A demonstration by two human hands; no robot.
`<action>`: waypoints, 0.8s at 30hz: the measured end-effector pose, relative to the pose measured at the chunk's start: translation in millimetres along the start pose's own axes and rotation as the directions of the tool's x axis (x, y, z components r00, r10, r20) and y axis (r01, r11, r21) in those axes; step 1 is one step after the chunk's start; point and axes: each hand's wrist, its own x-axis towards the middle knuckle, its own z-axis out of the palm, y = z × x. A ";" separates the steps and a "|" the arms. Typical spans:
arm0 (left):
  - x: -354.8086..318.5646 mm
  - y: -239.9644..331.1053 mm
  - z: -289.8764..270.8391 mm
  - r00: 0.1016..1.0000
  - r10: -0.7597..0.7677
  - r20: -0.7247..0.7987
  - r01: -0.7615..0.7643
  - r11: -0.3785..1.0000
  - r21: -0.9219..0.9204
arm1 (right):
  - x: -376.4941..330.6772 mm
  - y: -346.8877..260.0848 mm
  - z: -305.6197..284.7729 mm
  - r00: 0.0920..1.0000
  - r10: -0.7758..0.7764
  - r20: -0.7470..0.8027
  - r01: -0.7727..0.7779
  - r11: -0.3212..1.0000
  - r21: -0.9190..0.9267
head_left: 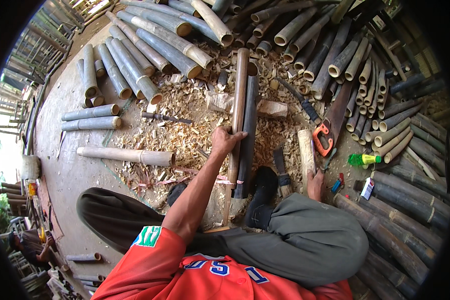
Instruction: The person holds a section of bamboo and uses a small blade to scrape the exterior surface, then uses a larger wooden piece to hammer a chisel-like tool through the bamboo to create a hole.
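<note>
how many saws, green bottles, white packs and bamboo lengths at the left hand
Bamboo lengths at the left hand: 2 (brown pole, dark tube)
Orange-handled saw: 1
Green bottle: 1
White pack: 1
Total: 5

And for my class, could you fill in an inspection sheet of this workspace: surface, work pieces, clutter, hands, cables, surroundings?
Surface: grey floor, its middle strewn with wood shavings.
Work pieces: brown pole and dark tube, side by side, both bamboo.
Clutter: orange-handled saw, green bottle lying on its side, white packet.
Hands: left hand grips the brown pole; right hand is at the near end of a pale wood piece, its grip unclear.
Cables: nothing seen.
Surroundings: bamboo stack at right, slatted fence and another person at left.
</note>
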 end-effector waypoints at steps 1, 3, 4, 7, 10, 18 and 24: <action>-2.1 2.3 0.0 1.000 -0.014 0.004 0.014 1.000 0.001 | 0.8 1.0 0.5 1.000 0.001 -0.001 -0.001 1.000 -0.006; -12.6 6.9 3.1 1.000 0.003 -0.004 -0.003 0.999 -0.033 | 2.0 3.9 0.1 1.000 0.008 0.001 -0.008 0.999 -0.031; -19.0 9.0 5.3 1.000 0.011 -0.007 -0.011 0.999 -0.051 | 2.8 5.8 -0.6 1.000 0.012 0.002 -0.012 0.999 -0.044; -30.0 1.4 4.6 0.999 0.035 -0.023 -0.036 0.998 -0.048 | -1.2 -5.9 1.0 0.999 0.030 -0.040 -0.035 0.992 -0.124; -47.0 -4.0 8.3 0.999 0.033 -0.012 -0.033 0.999 -0.033 | -1.1 -2.6 0.1 0.999 0.029 -0.023 -0.031 0.995 -0.097; -57.5 -13.3 13.3 0.991 0.112 -0.079 -0.110 0.994 0.027 | -4.6 -8.9 -5.7 1.000 0.019 -0.019 -0.020 0.997 -0.076; -52.6 -16.1 12.3 0.998 0.043 -0.045 -0.044 0.999 -0.017 | -4.3 -9.2 -6.2 1.000 -0.001 -0.023 0.000 1.000 -0.014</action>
